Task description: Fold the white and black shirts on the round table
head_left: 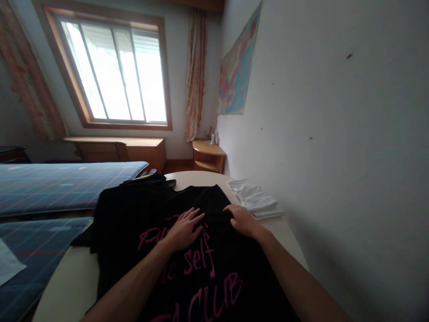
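The left hand (186, 230) lies with fingers spread on the shirt (120, 223); the right hand (244, 220) curls at its right side, whether pinching cloth I cannot tell. Soft, black, pink-lettered, the shirt covers the smooth, rounded tabletop (69, 286). Far right: wrinkled white cloth (256, 199).

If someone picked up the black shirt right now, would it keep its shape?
Probably not: the shirt looks like limp cloth, spread flat, so it should sag when lifted. It is likely light for its size, as it appears thin. Pushed, it may bunch rather than roll, since it lies broadly over the table.
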The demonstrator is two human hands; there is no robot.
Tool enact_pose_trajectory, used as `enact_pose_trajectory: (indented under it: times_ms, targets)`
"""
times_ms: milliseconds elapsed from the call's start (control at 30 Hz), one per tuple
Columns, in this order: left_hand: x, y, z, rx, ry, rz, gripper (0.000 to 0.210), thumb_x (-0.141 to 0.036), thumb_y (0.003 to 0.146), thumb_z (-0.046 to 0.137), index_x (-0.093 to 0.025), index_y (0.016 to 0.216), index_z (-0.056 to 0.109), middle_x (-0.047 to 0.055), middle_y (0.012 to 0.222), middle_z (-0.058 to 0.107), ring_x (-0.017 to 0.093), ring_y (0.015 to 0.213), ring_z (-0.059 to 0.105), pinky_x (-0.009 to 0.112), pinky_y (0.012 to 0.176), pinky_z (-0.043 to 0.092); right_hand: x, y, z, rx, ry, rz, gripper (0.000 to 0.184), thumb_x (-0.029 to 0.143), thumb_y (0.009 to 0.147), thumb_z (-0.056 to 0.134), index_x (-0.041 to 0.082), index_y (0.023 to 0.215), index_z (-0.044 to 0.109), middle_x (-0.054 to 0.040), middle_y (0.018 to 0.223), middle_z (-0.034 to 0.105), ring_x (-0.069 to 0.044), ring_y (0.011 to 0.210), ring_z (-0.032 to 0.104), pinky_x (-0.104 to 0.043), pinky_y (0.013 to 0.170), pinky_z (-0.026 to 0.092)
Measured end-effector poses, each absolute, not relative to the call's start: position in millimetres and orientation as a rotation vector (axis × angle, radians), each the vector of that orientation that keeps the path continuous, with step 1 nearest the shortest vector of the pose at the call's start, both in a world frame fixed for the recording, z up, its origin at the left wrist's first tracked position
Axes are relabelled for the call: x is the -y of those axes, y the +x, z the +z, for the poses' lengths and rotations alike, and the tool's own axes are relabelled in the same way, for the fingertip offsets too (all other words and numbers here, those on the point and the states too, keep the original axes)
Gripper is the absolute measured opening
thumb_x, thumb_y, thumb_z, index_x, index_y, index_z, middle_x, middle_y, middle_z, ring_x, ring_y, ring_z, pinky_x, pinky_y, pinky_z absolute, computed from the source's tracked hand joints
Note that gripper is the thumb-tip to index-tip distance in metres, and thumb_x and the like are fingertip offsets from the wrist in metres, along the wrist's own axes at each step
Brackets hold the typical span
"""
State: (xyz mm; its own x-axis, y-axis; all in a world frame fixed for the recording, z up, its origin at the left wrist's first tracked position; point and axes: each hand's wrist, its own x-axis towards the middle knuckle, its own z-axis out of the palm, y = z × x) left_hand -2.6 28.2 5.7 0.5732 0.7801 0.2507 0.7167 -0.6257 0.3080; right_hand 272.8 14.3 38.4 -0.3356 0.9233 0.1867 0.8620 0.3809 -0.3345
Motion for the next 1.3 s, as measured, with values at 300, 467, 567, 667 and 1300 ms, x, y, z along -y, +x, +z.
enact_pose_trajectory:
  times_ms: [300, 467, 567, 667, 1300]
  targets:
    - [-29.0, -2.9, 4.5, -1.247, 2.635, 0.562, 0.051, -0.042, 0.097, 0.046, -0.029, 0.146, 0.044, 0.006, 0.155, 0.039, 0.026, 0.147, 0.025, 0.047, 0.119, 0.025, 22.3, 300.7, 45.0, 2.196, -1.874, 0.039, 0.026, 0.013, 0.087, 0.048, 0.022, 0.103, 0.066, -0.0063, 0.109, 0.065, -0.019, 0.099, 0.062, -0.026, 0.087, 0.043]
    - [-31.0, -3.1, 3.6, -1.262, 2.628, 0.541, 0.052, -0.042, 0.096, 0.047, -0.028, 0.146, 0.045, 0.006, 0.156, 0.037, 0.027, 0.147, 0.025, 0.047, 0.118, 0.025, 30.2, 299.4, 35.8, 2.031, -2.029, -0.138, 0.025, 0.016, 0.091, 0.046, 0.023, 0.106, 0.064, -0.0057, 0.109, 0.067, -0.019, 0.089, 0.066, -0.026, 0.075, 0.043]
    - [-30.7, -3.0, 4.4, -1.279, 2.624, 0.531, 0.052, -0.04, 0.096, 0.048, -0.027, 0.146, 0.046, 0.007, 0.158, 0.032, 0.028, 0.147, 0.024, 0.048, 0.118, 0.025, 33.4, 296.9, 34.6, 1.943, -2.092, -0.175, 0.024, 0.018, 0.09, 0.046, 0.023, 0.102, 0.067, -0.0061, 0.108, 0.068, -0.02, 0.089, 0.067, -0.027, 0.074, 0.043]
    - [-28.9, -3.1, 7.3, -1.237, 2.633, 0.538, 0.05, -0.038, 0.095, 0.049, -0.028, 0.144, 0.047, 0.006, 0.158, 0.032, 0.027, 0.147, 0.024, 0.048, 0.119, 0.025, 35.8, 291.9, 38.0, 1.868, -2.169, -0.188, 0.025, 0.022, 0.091, 0.045, 0.023, 0.101, 0.068, -0.0084, 0.107, 0.07, -0.021, 0.088, 0.068, -0.028, 0.072, 0.043]
    - [-24.4, 4.9, 17.0, -1.171, 2.738, 0.526, 0.045, -0.036, 0.098, 0.041, -0.028, 0.14, 0.053, 0.004, 0.148, 0.05, 0.025, 0.136, 0.042, 0.044, 0.115, 0.03, 24.2, 263.1, 53.7, 1.594, -1.691, 0.413, 0.013, 0.029, 0.088, 0.052, 0.019, 0.094, 0.059, -0.0081, 0.096, 0.071, -0.02, 0.09, 0.067, -0.029, 0.082, 0.048]
